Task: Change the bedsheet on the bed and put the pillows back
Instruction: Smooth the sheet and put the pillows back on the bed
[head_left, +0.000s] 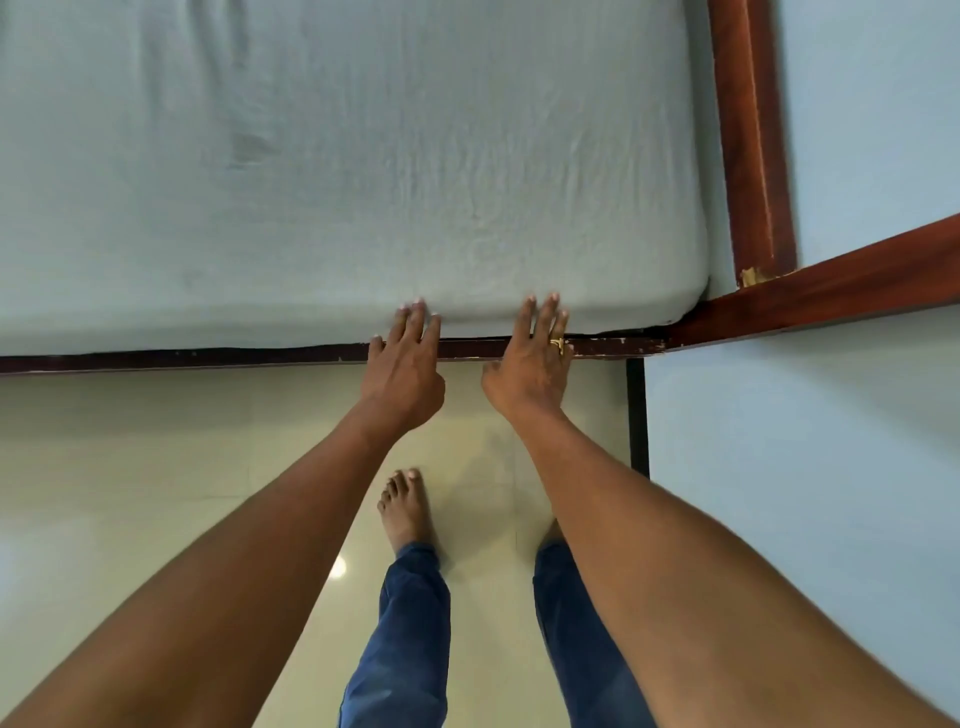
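Observation:
A pale grey-green bedsheet (332, 171) covers the mattress and fills the upper part of the head view, with light wrinkles near the right corner. Along the bed's near side runs a dark wooden frame rail (208, 357). My left hand (405, 364) reaches over the rail with straight fingers, their tips touching the sheet at the mattress edge. My right hand (530, 358), wearing a gold ring, lies beside it with spread straight fingers on the same edge. No pillows are in view.
A reddish wooden headboard (748, 145) stands at the right against a light blue wall (872, 130). Its lower board (831, 296) runs out to the right. A dark bed leg (638, 415) stands on cream floor tiles (130, 467). My bare feet and blue trousers are below.

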